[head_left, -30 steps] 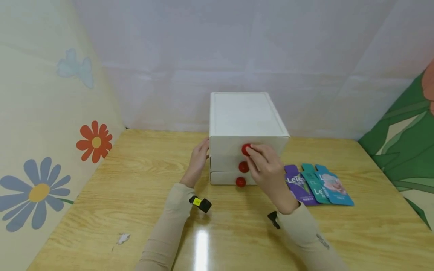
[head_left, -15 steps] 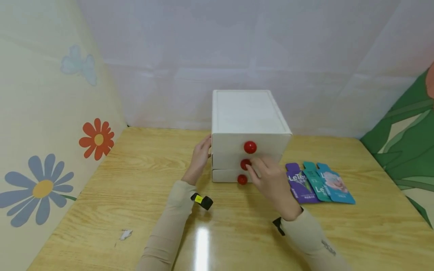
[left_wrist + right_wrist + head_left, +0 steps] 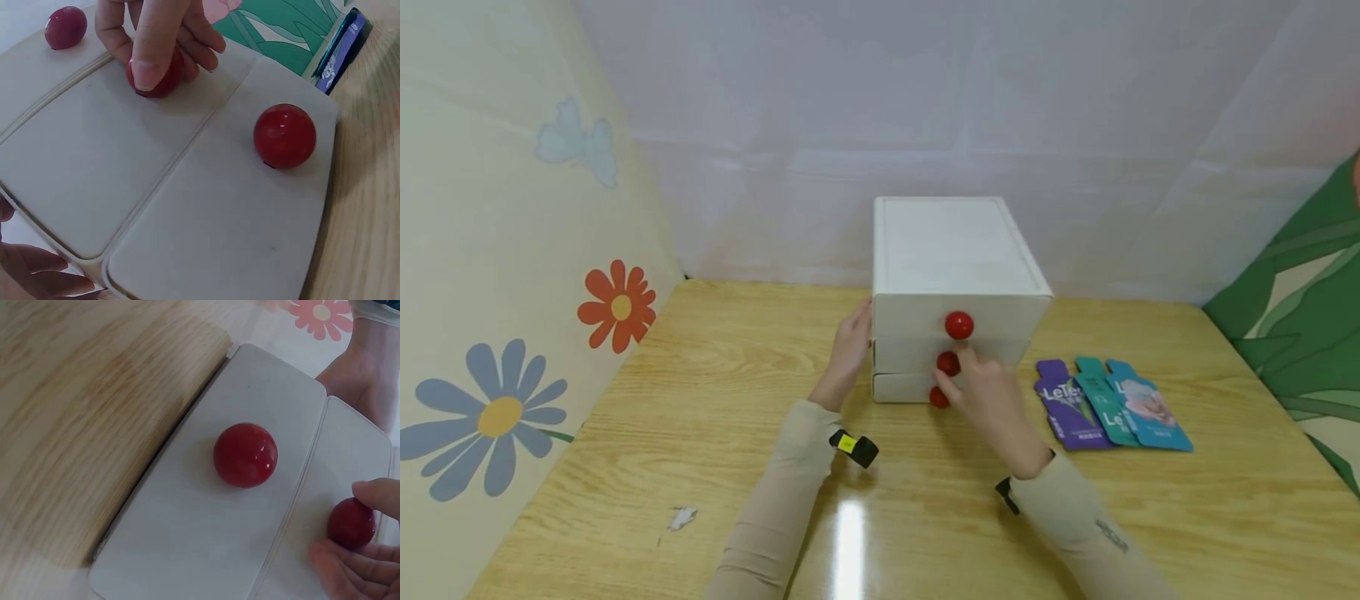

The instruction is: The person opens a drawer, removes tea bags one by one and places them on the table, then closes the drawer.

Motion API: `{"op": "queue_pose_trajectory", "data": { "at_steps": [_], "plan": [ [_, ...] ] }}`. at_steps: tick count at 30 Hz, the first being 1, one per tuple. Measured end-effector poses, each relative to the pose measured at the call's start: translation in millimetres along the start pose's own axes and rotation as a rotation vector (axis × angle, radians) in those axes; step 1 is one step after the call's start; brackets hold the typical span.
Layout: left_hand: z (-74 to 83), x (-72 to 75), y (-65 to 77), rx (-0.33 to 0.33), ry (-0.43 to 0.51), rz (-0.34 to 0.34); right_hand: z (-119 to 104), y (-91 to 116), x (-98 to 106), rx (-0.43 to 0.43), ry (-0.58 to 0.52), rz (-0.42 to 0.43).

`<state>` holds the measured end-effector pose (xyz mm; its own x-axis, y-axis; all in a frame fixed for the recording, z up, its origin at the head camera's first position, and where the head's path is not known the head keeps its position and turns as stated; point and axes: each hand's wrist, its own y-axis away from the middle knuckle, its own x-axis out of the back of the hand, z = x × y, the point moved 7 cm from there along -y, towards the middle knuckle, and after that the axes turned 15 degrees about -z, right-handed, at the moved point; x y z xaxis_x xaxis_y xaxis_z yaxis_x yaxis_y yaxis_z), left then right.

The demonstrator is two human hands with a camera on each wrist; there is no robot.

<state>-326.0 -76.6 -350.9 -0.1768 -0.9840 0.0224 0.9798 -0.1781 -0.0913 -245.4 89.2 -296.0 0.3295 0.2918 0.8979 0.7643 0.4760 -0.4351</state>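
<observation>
A white drawer box (image 3: 951, 246) with three drawers stands on the table, a round red knob on each front. My right hand (image 3: 995, 402) pinches the middle knob (image 3: 947, 363) between thumb and fingers; both wrist views show the fingertips around it. Above it is the top knob (image 3: 958, 325). The bottom knob (image 3: 245, 455) shows fully in the right wrist view but is partly behind the thumb in the head view. My left hand (image 3: 847, 354) rests along the box's left side, fingers extended and their tips hidden behind it.
Three flat packets lie overlapping right of the box: a purple packet (image 3: 1075, 412), a green packet (image 3: 1105, 404) and a blue packet (image 3: 1152, 410). A pale wall cloth (image 3: 760, 150) hangs behind the wooden table (image 3: 722, 383). Flower-printed panels flank both sides.
My right hand has moved down from the top knob to the middle one. The left hand stays against the box's side. The head view has shifted slightly.
</observation>
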Motion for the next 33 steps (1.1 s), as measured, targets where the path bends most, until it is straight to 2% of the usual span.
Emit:
{"op": "queue_pose_trajectory", "data": {
  "at_steps": [5,14,24,33],
  "plan": [
    [4.3,-0.3,2.6,0.015,-0.06,-0.026,-0.4,-0.6,1.2,0.013,-0.012,0.034],
    [7.2,-1.6,2.4,-0.009,-0.09,-0.041,0.5,-3.6,4.0,-0.009,-0.058,-0.028],
    [5.0,3.9,1.9,-0.017,-0.089,-0.011,-8.6,-0.1,8.3,0.013,0.041,-0.031],
    [2.2,2.9,2.1,-0.016,-0.068,-0.034,-13.2,3.7,6.5,0.038,0.082,-0.001]
  ]
}}
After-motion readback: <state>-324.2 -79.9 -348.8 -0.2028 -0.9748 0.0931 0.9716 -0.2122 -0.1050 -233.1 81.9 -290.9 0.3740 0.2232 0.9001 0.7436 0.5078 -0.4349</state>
